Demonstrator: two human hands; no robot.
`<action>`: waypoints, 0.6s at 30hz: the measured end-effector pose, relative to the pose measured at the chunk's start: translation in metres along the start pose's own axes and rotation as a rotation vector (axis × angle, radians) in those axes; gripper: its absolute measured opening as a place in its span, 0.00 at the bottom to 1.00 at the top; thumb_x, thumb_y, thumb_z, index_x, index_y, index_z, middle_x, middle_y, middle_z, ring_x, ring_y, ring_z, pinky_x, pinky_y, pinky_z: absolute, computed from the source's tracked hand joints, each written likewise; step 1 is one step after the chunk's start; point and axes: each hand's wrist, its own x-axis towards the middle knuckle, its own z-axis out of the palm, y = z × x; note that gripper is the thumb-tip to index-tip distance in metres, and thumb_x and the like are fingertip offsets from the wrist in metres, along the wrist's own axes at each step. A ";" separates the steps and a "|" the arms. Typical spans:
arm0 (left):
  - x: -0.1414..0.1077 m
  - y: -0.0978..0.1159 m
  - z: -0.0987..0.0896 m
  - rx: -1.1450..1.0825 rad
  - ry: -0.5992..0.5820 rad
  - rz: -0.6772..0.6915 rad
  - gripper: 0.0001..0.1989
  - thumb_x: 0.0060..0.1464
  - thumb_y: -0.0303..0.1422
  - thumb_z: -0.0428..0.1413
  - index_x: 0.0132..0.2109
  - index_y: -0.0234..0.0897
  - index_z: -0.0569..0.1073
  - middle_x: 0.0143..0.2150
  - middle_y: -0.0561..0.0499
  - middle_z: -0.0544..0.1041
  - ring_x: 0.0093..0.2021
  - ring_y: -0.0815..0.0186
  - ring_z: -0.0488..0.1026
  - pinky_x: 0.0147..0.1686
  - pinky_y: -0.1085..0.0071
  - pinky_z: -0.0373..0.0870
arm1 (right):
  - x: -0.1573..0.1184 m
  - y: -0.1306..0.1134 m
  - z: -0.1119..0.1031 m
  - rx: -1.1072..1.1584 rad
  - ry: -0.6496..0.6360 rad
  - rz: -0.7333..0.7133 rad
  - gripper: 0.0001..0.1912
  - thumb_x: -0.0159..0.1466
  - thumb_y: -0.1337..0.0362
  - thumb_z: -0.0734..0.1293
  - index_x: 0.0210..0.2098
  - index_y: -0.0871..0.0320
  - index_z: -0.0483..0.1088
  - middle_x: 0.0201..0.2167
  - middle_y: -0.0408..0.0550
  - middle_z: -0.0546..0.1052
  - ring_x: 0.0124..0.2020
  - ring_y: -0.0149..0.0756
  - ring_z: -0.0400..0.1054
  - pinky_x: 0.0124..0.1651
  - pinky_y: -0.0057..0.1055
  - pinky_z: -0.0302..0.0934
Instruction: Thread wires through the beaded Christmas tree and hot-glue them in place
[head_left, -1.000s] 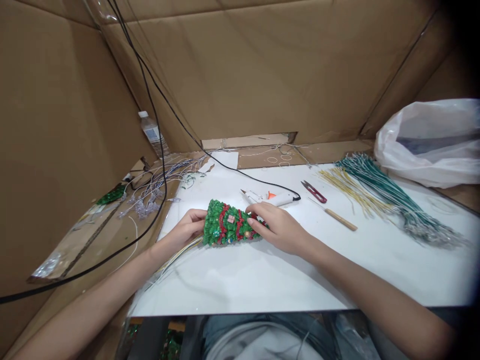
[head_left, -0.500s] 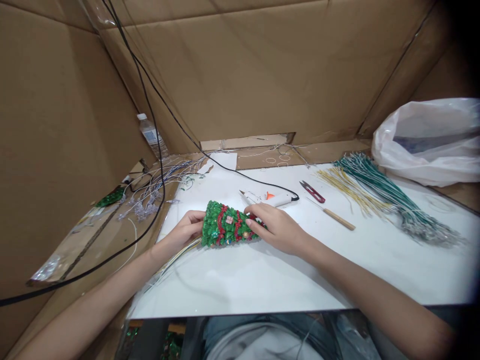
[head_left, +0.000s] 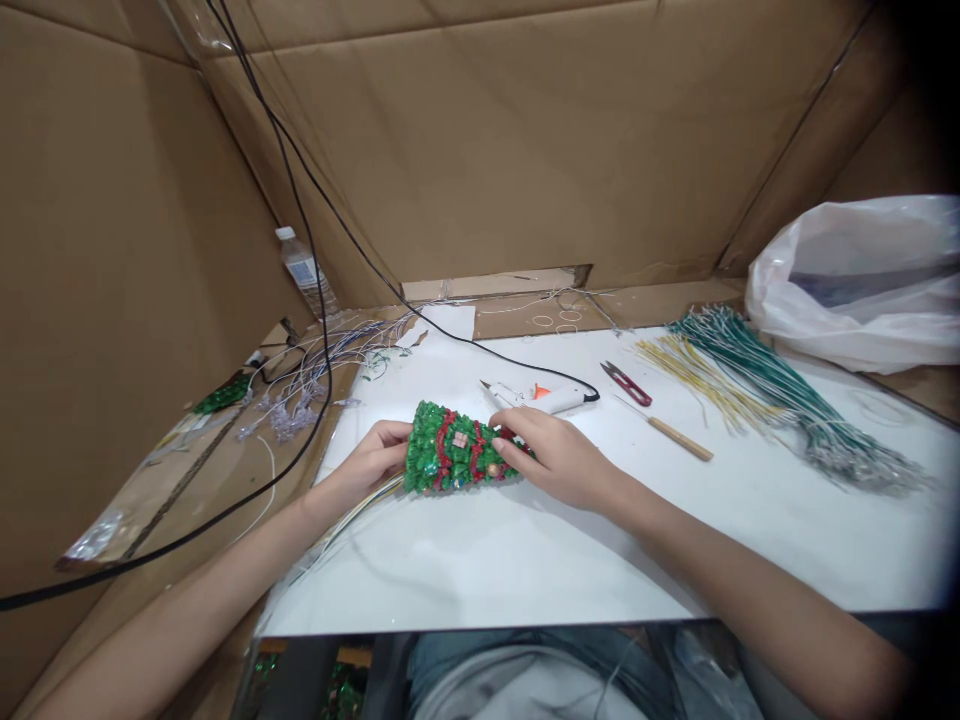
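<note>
Cardboard walls [head_left: 525, 150] ring the head view, a slot cut low in the far panel at twelve o'clock. From there down to six spreads a white counter [head_left: 540, 570]. Just below the middle, the green tree ornament [head_left: 442, 455] is held on its side, narrow end toward three; whether it touches the counter I cannot tell. Left hand [head_left: 382, 452] grasps its wide base, fingertips hidden, and right hand [head_left: 559, 455] is closed about the tip. Seen from the ornament, a glue gun [head_left: 559, 401] lies at two o'clock, red snips [head_left: 628, 384] between two and three, an awl [head_left: 679, 438] and green wires [head_left: 757, 365] toward three, below a white plastic bag [head_left: 862, 335]. Toward ten, a bottle [head_left: 301, 268] leans near the corner; a black cable [head_left: 328, 372] drops from eleven.
</note>
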 end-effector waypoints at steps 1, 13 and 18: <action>0.000 0.000 0.000 -0.005 0.000 0.000 0.06 0.41 0.31 0.65 0.28 0.32 0.80 0.20 0.52 0.77 0.20 0.69 0.71 0.24 0.75 0.68 | 0.000 0.000 0.000 0.000 -0.001 0.000 0.11 0.68 0.61 0.54 0.45 0.56 0.64 0.39 0.49 0.74 0.41 0.38 0.66 0.41 0.34 0.58; 0.000 -0.001 -0.001 0.022 0.017 -0.004 0.06 0.42 0.32 0.65 0.27 0.32 0.79 0.21 0.51 0.77 0.22 0.68 0.71 0.22 0.77 0.66 | 0.001 -0.001 0.000 -0.001 0.005 0.005 0.11 0.68 0.61 0.54 0.44 0.56 0.64 0.39 0.49 0.74 0.41 0.38 0.67 0.40 0.33 0.58; 0.000 0.001 0.001 0.019 -0.002 -0.004 0.06 0.42 0.32 0.65 0.28 0.32 0.80 0.22 0.52 0.77 0.22 0.69 0.71 0.22 0.77 0.66 | 0.000 -0.002 -0.001 -0.005 -0.013 0.015 0.11 0.68 0.61 0.54 0.45 0.56 0.64 0.40 0.49 0.74 0.41 0.37 0.67 0.40 0.33 0.58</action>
